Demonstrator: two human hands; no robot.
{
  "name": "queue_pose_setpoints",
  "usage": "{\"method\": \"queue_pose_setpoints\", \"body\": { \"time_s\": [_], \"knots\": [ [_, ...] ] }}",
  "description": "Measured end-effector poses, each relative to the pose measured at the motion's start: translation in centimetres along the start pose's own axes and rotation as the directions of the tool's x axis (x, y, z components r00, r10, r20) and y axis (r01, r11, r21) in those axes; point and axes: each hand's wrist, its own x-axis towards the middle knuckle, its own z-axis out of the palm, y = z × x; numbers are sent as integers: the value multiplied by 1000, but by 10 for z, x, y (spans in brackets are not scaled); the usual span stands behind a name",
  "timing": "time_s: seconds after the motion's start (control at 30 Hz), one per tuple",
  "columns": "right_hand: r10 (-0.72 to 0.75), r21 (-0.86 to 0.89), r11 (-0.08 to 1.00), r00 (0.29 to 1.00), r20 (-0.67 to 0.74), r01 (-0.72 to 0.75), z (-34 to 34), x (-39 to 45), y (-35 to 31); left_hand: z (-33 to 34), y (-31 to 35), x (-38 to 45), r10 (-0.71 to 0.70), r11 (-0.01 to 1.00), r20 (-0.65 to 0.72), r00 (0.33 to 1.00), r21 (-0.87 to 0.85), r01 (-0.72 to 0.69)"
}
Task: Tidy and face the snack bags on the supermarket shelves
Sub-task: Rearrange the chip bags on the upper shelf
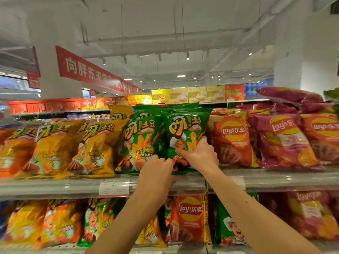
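Observation:
A green snack bag point(185, 129) stands upright at the front of the upper shelf point(55, 187), facing out. My right hand point(199, 154) grips its lower right part, fingers curled into the foil. My left hand point(156, 169) pinches the bag's lower left corner by the shelf lip. A second green bag point(141, 142) stands just to its left, with more green bags stacked behind. Yellow bags point(95, 147) fill the row to the left, and red and purple Lay's bags point(233, 138) fill the row to the right.
A white price tag point(113, 186) sits on the shelf rail below the green bags. The lower shelf holds mixed yellow, green and red Lay's bags point(189, 217). Purple bags point(289, 96) lie piled on top at the right. A white pillar point(293, 66) rises behind.

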Motion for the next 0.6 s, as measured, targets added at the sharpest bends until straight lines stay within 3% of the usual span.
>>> {"method": "queue_pose_setpoints", "body": {
  "time_s": [0.33,0.5,0.6],
  "knots": [
    [-28,4,1000,988,150,28,-8,-5,5,8,4,-3,-12,994,-115,993,-107,0],
    [-170,144,977,980,103,155,-36,-17,23,2,28,-4,-48,944,-269,962,-327,-44],
    [-218,213,955,975,33,206,-66,-21,41,-5,57,4,-83,841,-278,957,-534,-82]
  ]
}}
